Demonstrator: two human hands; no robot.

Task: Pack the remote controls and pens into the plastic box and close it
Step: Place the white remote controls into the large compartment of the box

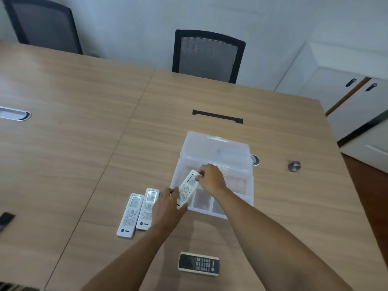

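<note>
A clear plastic box (243,192) with inner dividers stands open on the wooden table, its lid (216,152) tipped back. I hold a white remote (187,189) tilted over the box's left edge: my right hand (211,178) grips its top end, my left hand (168,204) its lower end. Two more white remotes (131,215) (148,207) lie side by side left of the box. A black remote with a cream edge (198,264) lies near me, between my forearms. No pens are visible.
A black strip (217,116) lies beyond the box. A small metal knob (294,165) and a round grommet (255,159) sit right of the box. A dark object (6,219) rests at the left edge. Two mesh chairs (207,56) (42,24) stand behind the table.
</note>
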